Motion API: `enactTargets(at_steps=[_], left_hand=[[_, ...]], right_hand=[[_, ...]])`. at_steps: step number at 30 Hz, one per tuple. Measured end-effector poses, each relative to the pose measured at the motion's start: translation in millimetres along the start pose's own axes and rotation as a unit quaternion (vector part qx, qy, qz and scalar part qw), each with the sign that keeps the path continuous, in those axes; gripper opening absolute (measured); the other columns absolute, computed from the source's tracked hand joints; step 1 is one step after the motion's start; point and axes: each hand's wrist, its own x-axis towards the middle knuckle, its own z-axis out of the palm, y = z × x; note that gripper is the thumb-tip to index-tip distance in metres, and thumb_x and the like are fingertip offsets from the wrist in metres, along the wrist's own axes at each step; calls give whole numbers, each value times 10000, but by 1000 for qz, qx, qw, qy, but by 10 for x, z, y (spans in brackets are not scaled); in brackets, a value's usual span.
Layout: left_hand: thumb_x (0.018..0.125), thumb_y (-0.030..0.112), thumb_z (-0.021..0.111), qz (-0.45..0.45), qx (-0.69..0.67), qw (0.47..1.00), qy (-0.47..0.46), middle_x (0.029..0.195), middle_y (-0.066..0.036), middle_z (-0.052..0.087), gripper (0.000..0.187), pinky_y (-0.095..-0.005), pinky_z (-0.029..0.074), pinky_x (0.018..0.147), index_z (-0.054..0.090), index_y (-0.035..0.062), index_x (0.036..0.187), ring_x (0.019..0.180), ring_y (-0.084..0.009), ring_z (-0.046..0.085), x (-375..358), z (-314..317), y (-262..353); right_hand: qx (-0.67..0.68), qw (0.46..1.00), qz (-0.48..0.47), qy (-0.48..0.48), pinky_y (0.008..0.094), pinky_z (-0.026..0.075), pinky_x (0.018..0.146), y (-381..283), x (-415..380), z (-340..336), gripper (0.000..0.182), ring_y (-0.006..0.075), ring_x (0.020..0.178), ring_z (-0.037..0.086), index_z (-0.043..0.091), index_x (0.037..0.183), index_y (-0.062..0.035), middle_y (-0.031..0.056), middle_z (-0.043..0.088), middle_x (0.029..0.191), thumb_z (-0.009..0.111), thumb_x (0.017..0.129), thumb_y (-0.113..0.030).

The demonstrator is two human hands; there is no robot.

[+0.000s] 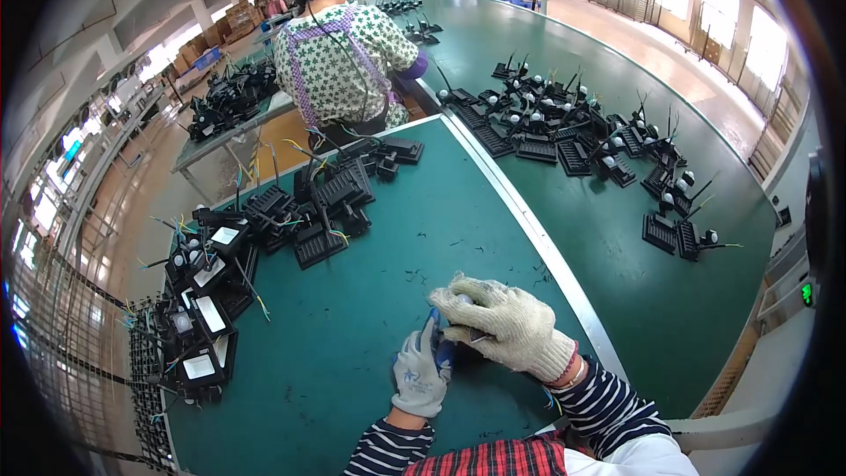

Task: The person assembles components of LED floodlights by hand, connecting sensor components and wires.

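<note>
My left hand (421, 375), in a grey glove with blue fingertips, is closed around a dark part near the bottom centre. Just right of it, my right hand (507, 322), in a thick cream knitted glove, curls over the same part from above. A small pale dome (463, 300) shows between the right glove's fingers. The rest of the held thing is mostly hidden by both gloves. Blue and yellow wires (552, 400) stick out below my right wrist. Small dark scraps (414, 275) lie on the green table (352, 326) around the hands.
Black finned lamp units (339, 189) with wires are piled along the table's left edge. A metal strip (529, 227) divides the table from a green belt (608, 264) bearing more units (564, 123). A person in a patterned top (344, 62) sits ahead, facing away.
</note>
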Motion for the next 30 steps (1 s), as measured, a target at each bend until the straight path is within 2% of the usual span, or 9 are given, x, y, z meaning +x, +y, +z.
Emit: enactTargets(at_steps=[5,12,13,15,18,21,25,27,30], left_hand=[[950,345,555,-58,-45,997,-9,1153,-248,619,592,-533,484,874,467,-7,1418,1029,-453,613,55,-18,81],[946,433,551,-100,-22,995,-5,1211,-209,615,568,-515,489,893,537,59,1373,1058,-414,621,91,36,86],[941,431,557,-106,-27,994,-1,1218,-207,614,551,-508,489,902,559,66,1354,1059,-413,622,92,0,131],[931,430,570,-104,-19,994,7,1227,-203,611,519,-497,487,920,602,77,1310,1062,-410,621,106,-33,139],[914,430,586,-81,52,995,26,1234,-202,607,486,-493,480,943,652,81,1246,1066,-408,611,-6,-62,156],[867,381,655,-19,149,988,42,1221,-205,608,465,-513,469,943,677,71,1213,1069,-406,590,-34,-212,215],[777,239,759,31,20,996,81,1068,-181,653,524,-489,488,887,665,52,1258,984,-381,622,41,-346,306],[770,239,764,17,-73,997,-14,1022,-169,667,537,-468,504,861,663,49,1263,943,-371,638,114,-400,436],[747,233,776,47,-94,989,-103,988,-166,692,545,-447,535,825,665,56,1250,916,-372,668,253,-333,557]], right_hand=[[-29,999,-12,37,415,572,914,2,-156,79,425,347,1251,600,637,1348,-215,134,582,1369,700,936,-303],[59,998,33,6,440,553,982,144,-238,196,416,376,1297,561,606,1388,-195,176,538,1410,643,979,-257],[108,992,1,68,391,605,860,339,-299,361,423,317,1191,643,561,1432,-182,150,582,1376,590,1020,-270],[349,909,202,104,351,584,874,451,-378,472,426,250,1230,613,553,1424,-108,135,616,1308,572,1039,-291],[585,639,441,235,200,479,498,573,-499,484,361,92,753,599,583,1331,-44,80,637,1055,587,1037,-253],[675,525,400,330,223,468,477,612,-703,415,272,111,659,564,562,1261,-23,51,578,900,558,1027,-163],[624,621,407,244,221,500,545,387,-950,233,355,89,729,593,559,1274,18,69,622,1018,638,987,-175],[577,706,372,177,222,505,578,293,-995,250,387,73,749,600,564,1272,31,88,665,1111,671,969,-183],[501,835,191,124,266,535,694,176,-909,318,448,121,815,656,584,1333,6,124,714,1238,711,939,-163]])
